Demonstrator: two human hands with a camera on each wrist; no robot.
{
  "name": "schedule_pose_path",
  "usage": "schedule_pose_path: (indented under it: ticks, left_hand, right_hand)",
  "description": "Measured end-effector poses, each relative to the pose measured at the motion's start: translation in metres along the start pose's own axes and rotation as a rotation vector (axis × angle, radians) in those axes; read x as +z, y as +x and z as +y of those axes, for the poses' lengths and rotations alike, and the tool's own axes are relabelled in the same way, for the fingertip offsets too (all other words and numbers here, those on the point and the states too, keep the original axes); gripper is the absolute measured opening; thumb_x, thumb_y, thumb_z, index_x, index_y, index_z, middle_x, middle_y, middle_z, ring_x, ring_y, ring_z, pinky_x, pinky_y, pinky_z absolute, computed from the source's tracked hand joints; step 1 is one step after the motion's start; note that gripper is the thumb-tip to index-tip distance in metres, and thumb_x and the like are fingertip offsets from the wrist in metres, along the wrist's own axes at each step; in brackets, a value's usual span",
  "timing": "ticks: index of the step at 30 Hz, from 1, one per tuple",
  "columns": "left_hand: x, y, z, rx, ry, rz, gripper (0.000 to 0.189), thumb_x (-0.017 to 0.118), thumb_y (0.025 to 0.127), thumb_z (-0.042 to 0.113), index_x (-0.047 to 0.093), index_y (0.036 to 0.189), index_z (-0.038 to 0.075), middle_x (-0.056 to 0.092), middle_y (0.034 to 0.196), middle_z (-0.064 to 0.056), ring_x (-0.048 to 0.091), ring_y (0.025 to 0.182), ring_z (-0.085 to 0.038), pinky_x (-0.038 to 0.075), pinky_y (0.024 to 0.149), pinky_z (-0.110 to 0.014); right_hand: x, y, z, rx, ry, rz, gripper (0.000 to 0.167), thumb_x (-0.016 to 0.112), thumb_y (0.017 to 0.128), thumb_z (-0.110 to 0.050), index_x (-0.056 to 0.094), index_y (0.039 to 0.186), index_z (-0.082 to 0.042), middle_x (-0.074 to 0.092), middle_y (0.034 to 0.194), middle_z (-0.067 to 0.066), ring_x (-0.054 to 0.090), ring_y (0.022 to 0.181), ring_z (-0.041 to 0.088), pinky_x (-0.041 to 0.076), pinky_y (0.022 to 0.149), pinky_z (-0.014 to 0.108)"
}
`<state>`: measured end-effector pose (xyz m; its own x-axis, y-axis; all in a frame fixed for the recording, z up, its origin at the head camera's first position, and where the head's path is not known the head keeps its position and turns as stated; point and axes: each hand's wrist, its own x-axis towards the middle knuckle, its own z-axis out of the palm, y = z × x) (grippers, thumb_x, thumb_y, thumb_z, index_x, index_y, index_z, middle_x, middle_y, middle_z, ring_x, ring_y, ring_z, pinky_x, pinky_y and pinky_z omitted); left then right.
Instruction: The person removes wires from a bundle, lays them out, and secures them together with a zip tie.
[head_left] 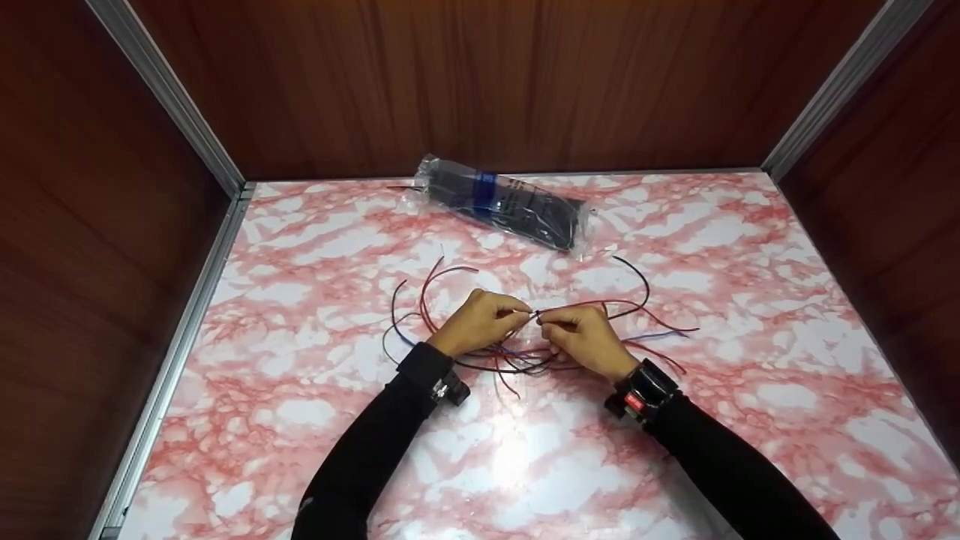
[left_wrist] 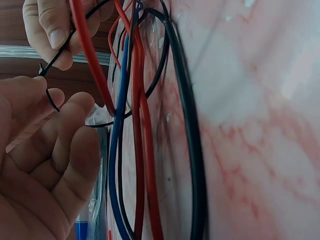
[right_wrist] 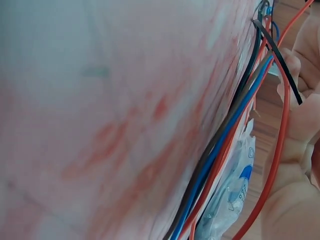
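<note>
A loose bunch of red, blue and black wires (head_left: 517, 365) lies across the table under both hands. Around it loops a thin black cable tie (left_wrist: 63, 47), its small head raised above the bunch. My left hand (head_left: 484, 321) pinches the tie near that head between thumb and fingertip; its other fingers are loosely bent in the left wrist view. Just to the right, my right hand (head_left: 589, 336) pinches the tie's strap, fingertips close to the left ones. In the right wrist view, a red wire (right_wrist: 285, 130) passes in front of the right hand.
A clear plastic bag (head_left: 525, 214) of black cable ties with a blue label lies at the back of the pink-and-white marbled table (head_left: 300, 450). Wire ends fan out left and right of the hands. Dark wood panels (head_left: 480, 82) stand behind and at both sides.
</note>
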<state>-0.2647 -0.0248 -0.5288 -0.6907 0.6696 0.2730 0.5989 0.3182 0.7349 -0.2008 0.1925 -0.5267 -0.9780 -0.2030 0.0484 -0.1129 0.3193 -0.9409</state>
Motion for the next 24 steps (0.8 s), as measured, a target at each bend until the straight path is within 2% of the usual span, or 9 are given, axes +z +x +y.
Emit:
schedule_pose_path:
  ticks: [4,8,12,14,16,19,21,24]
  left_hand:
    - [0.002,0.002,0.0,0.013,0.001,-0.003,0.018,0.062,0.096,0.024,0.077,0.09,0.014,0.05,0.055,0.011,0.047,0.052,-0.002,0.038,0.055,-0.022]
    - [0.003,0.002,-0.002,0.015,0.01,0.005,0.018,0.063,0.095,0.023,0.077,0.088,0.013,0.048,0.054,0.013,0.046,0.052,-0.002,0.038,0.054,-0.022]
    - [0.002,0.002,-0.002,0.018,0.007,0.002,0.018,0.064,0.095,0.023,0.076,0.086,0.012,0.049,0.054,0.012,0.047,0.052,-0.002,0.038,0.055,-0.022]
    - [0.002,0.003,-0.002,0.025,0.01,0.001,0.02,0.064,0.095,0.023,0.074,0.083,0.011,0.049,0.054,0.012,0.047,0.052,-0.002,0.038,0.055,-0.022]
    - [0.002,0.003,-0.001,0.032,0.016,0.0,0.021,0.064,0.094,0.022,0.073,0.079,0.011,0.048,0.054,0.013,0.046,0.052,-0.002,0.037,0.054,-0.022]
    - [0.002,0.003,0.0,0.038,0.035,-0.004,0.022,0.064,0.094,0.02,0.071,0.075,0.011,0.045,0.055,0.014,0.044,0.053,-0.002,0.034,0.054,-0.021]
    - [0.002,0.004,0.001,0.03,0.044,-0.015,0.02,0.064,0.093,0.019,0.071,0.076,0.011,0.046,0.055,0.014,0.044,0.054,-0.001,0.034,0.054,-0.021]
    - [0.003,0.004,0.0,0.001,0.048,-0.025,0.016,0.064,0.093,0.02,0.076,0.086,0.012,0.054,0.061,0.014,0.05,0.059,-0.001,0.04,0.059,-0.019]
  right_hand:
    - [0.001,0.0,0.001,0.01,-0.018,-0.012,0.023,0.068,0.089,-0.007,0.07,0.109,0.004,0.066,0.069,0.02,0.064,0.056,0.035,0.054,0.049,0.046]
    - [-0.002,0.0,0.001,0.014,-0.017,-0.021,0.023,0.067,0.09,-0.007,0.069,0.11,0.004,0.066,0.071,0.021,0.064,0.058,0.038,0.054,0.051,0.048]
    - [-0.007,0.003,0.0,-0.021,0.0,0.012,0.018,0.067,0.09,-0.004,0.07,0.107,0.002,0.065,0.075,0.025,0.062,0.061,0.042,0.053,0.051,0.047]
    - [-0.01,0.006,-0.003,-0.058,-0.029,0.039,0.017,0.068,0.089,-0.004,0.071,0.106,-0.002,0.066,0.078,0.021,0.062,0.062,0.038,0.053,0.051,0.042]
    - [-0.012,0.01,-0.005,-0.118,-0.107,0.055,0.017,0.07,0.088,-0.004,0.073,0.105,-0.006,0.068,0.083,0.014,0.063,0.064,0.029,0.053,0.054,0.035]
    - [-0.014,0.015,-0.006,-0.234,-0.287,0.06,0.016,0.073,0.085,-0.005,0.075,0.1,-0.012,0.069,0.088,0.001,0.06,0.067,0.014,0.049,0.059,0.026]
    - [-0.015,0.017,-0.006,-0.304,-0.381,0.061,0.012,0.075,0.084,-0.005,0.076,0.094,-0.012,0.069,0.087,-0.003,0.058,0.068,0.01,0.048,0.061,0.026]
    - [-0.016,0.019,-0.004,-0.37,-0.439,0.066,0.008,0.075,0.083,-0.005,0.076,0.088,-0.011,0.067,0.083,-0.005,0.056,0.068,0.009,0.046,0.061,0.029]
